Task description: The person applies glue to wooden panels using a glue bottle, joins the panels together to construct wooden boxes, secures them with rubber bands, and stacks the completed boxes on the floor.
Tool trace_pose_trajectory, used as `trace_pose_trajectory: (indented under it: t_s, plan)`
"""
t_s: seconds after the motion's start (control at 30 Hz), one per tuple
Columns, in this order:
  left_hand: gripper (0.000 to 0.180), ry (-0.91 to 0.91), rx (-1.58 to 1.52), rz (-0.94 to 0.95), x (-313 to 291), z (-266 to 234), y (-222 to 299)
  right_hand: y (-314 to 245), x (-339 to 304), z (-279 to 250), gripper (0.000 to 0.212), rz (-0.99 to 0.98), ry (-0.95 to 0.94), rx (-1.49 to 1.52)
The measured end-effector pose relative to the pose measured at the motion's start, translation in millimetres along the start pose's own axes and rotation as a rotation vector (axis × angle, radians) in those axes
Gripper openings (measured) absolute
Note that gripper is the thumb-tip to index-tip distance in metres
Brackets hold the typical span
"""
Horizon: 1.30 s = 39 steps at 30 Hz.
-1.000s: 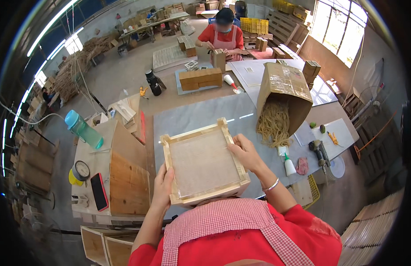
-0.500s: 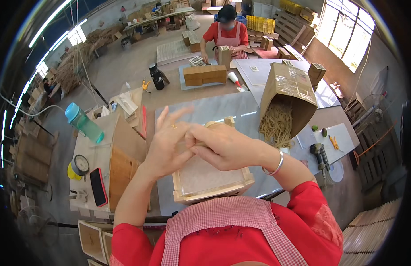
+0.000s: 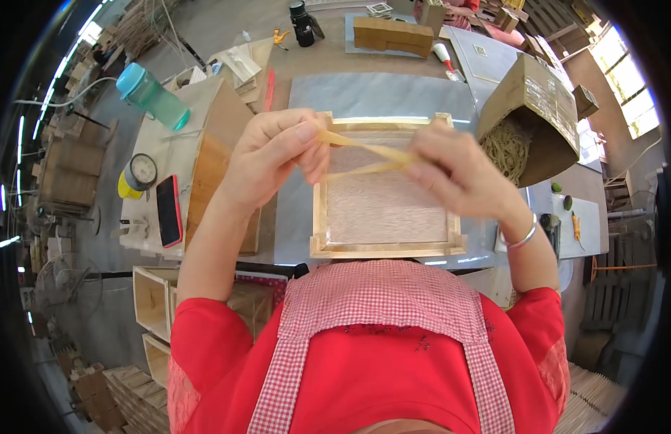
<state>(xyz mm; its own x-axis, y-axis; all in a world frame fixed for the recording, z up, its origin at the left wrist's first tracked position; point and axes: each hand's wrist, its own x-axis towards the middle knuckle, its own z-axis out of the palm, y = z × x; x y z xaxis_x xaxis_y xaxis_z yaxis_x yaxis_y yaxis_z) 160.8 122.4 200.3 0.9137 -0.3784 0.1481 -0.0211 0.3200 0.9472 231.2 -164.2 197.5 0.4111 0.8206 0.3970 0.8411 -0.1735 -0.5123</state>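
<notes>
A yellowish rubber band point(image 3: 375, 150) is stretched and crossed over between my two hands. My left hand point(image 3: 281, 152) pinches one end of it between thumb and fingers. The other end is in the fingers of my right hand point(image 3: 462, 170), which is blurred by motion. Below them a square wooden box frame point(image 3: 387, 253) with a pale wood-grain panel point(image 3: 386, 210) lies on the grey sheet, close to my apron. My hands hover above its far half, and the right one hides part of its right edge.
A cardboard box point(image 3: 541, 90) lies tipped at the right with many rubber bands point(image 3: 507, 148) inside. At the left, a wooden bench holds a teal bottle point(image 3: 153, 98), a phone point(image 3: 169, 210) and a round gauge point(image 3: 141, 171). A black flask point(image 3: 302, 25) and wooden blocks point(image 3: 393, 35) stand farther back.
My hands have moved apart, drawing the rubber band out between them. The view has tilted down, so the wooden frame shows more fully.
</notes>
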Motion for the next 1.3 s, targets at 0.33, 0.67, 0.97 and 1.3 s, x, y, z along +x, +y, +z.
trace_pose_trajectory:
  t_s: [0.33, 0.67, 0.97, 1.3]
  plan:
    - [0.013, 0.090, 1.443, 0.226, 6, -77, -24, 108, -49, -31, 0.041, 0.134, 0.218, -0.180]
    - [0.063, -0.153, 1.121, -0.067, -87, -4, -36, 4, -120, -15, 0.068, 0.337, -0.276, 0.006]
    - [0.029, -0.010, 1.309, 0.222, -98, 18, -45, -17, -129, 10, 0.044, 0.151, 0.087, -0.123]
    - [0.025, 0.079, 1.522, 0.563, -119, 25, -92, -27, -154, 44, 0.030, 0.148, 0.250, -0.404]
